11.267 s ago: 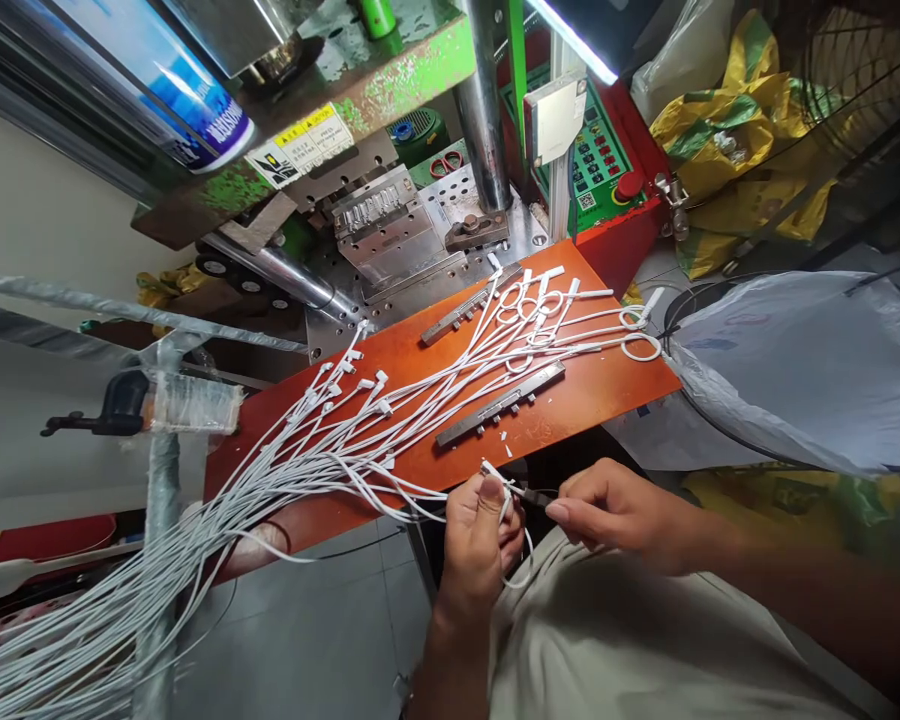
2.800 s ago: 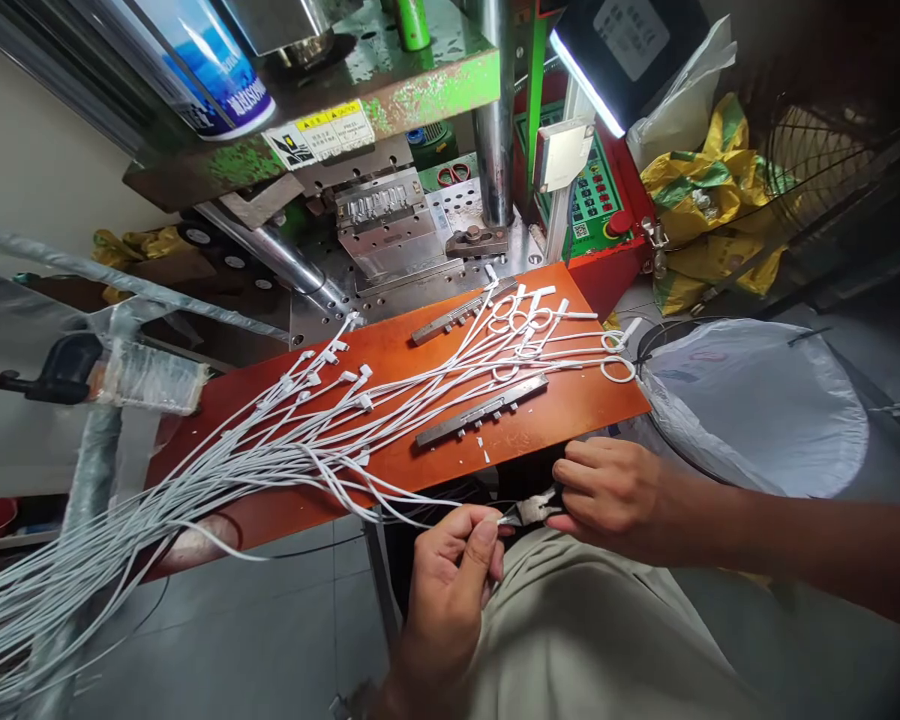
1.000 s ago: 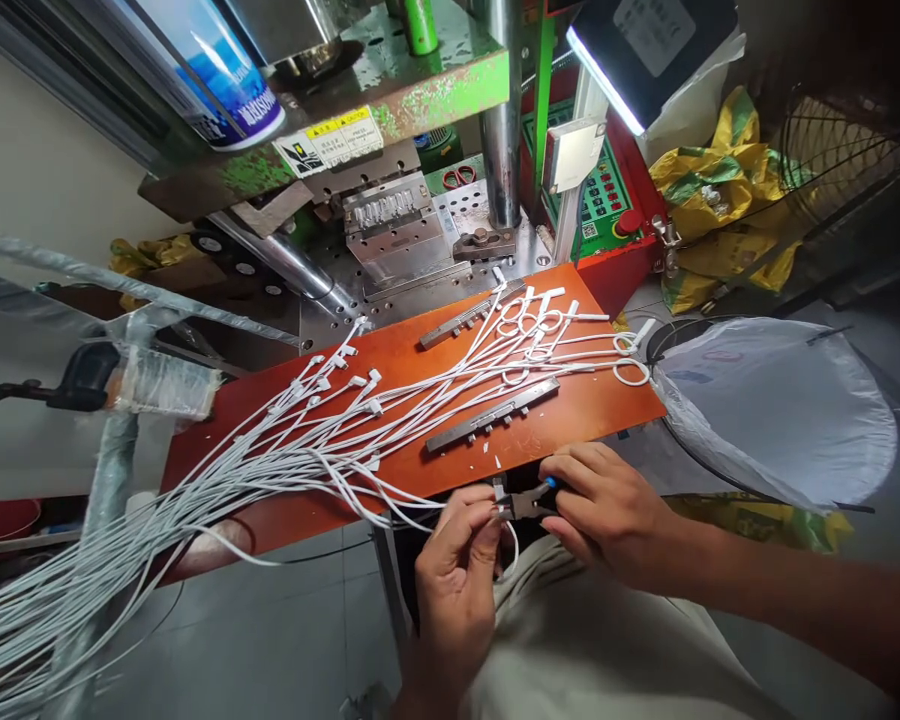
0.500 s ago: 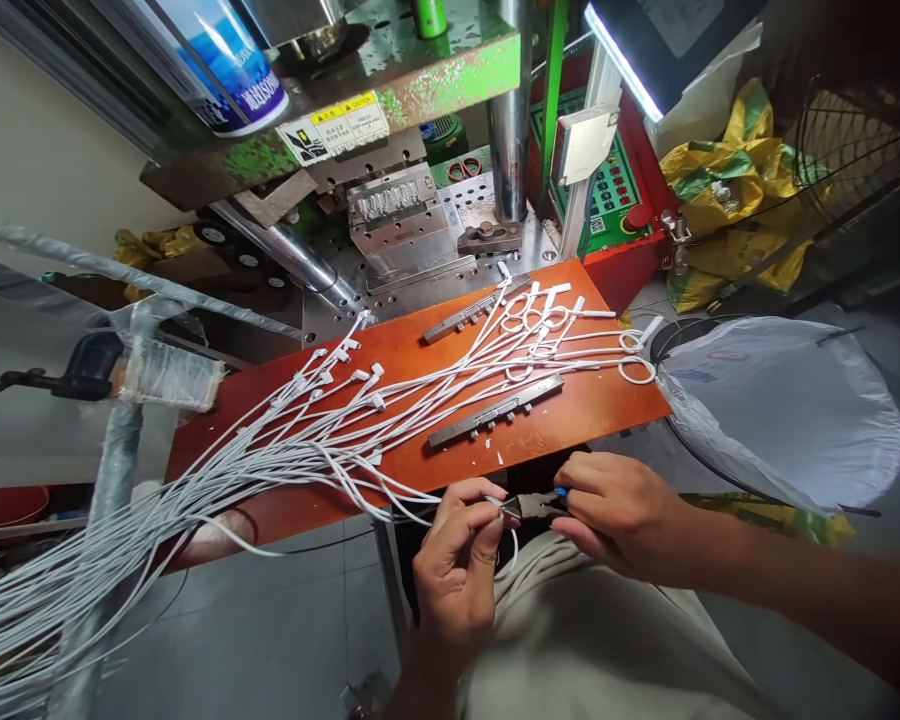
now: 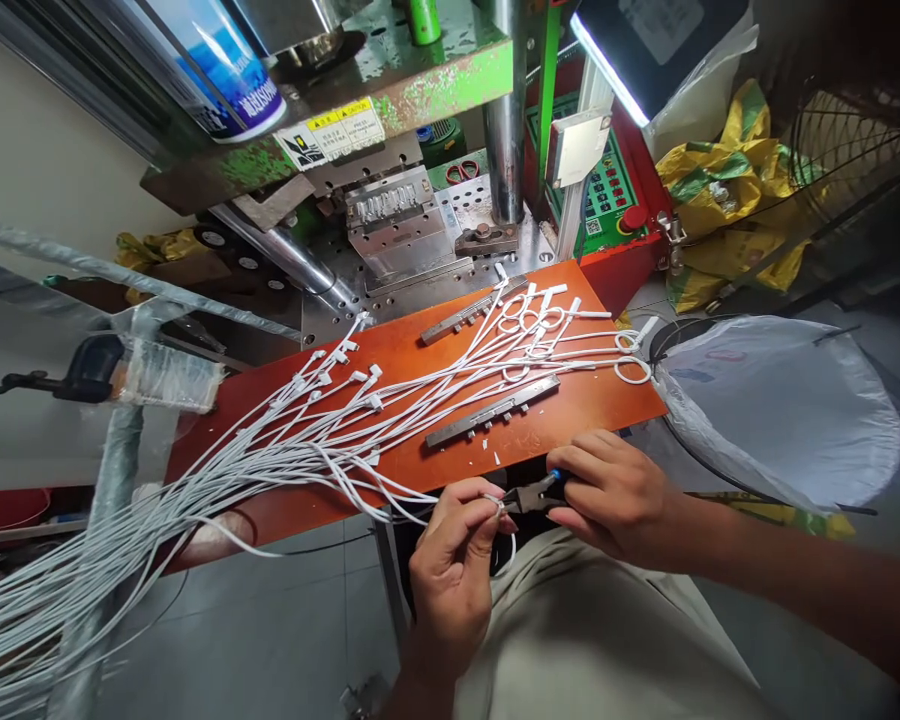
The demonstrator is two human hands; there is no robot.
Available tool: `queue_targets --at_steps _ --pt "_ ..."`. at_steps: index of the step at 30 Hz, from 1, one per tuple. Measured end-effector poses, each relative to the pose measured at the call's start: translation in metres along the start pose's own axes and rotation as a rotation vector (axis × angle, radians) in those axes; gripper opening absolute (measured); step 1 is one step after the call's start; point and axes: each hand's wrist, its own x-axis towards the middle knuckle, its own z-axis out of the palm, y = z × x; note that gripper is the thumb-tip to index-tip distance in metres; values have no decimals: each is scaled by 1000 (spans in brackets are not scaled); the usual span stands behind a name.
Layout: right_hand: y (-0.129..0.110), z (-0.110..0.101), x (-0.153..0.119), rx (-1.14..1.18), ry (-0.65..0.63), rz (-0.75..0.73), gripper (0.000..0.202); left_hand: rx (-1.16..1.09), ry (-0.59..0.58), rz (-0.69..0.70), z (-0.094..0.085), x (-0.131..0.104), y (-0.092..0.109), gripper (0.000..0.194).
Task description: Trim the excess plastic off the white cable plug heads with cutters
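Pinching white cable (image 5: 514, 548): left hand (image 5: 451, 575), closed | gripping pliers (image 5: 528, 497): right hand (image 5: 613, 495), curled

Left hand (image 5: 454, 565) pinches; right hand (image 5: 611, 495) grips

Over to the orange worktop (image 5: 607, 405) now: white cables (image 5: 270, 472) right across, bunched at the left, fanned out toward the right! Small white plugs (image 5: 375, 402) among them, and loops (image 5: 633, 383) out by the right end. Two metal bars too, a far bar (image 5: 450, 325) partly under cables, a near bar (image 5: 493, 411) with white scraps (image 5: 496, 458) just beside.
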Motion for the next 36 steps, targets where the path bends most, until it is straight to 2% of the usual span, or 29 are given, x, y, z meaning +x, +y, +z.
queue_targets --at_steps 11,18,21,24,28,36 --pt "0 -5 1 -39 -24 -59 47 346 21 211 -2 -6 -2 27" --pt "-1 -8 0 0 -50 -63 49 354 14 165 -3 -4 9 23" --pt "0 -6 -3 57 -50 -13 49 251 10 73 -3 -4 8 18" --pt "2 -3 -6 70 11 38 46 99 64 -125 0 -7 8 13" --pt "0 0 -4 24 41 -13 43 -34 120 -357 6 -8 14 20" --pt "0 4 -3 -35 38 -41 41 -53 127 -453 11 -3 27 30"
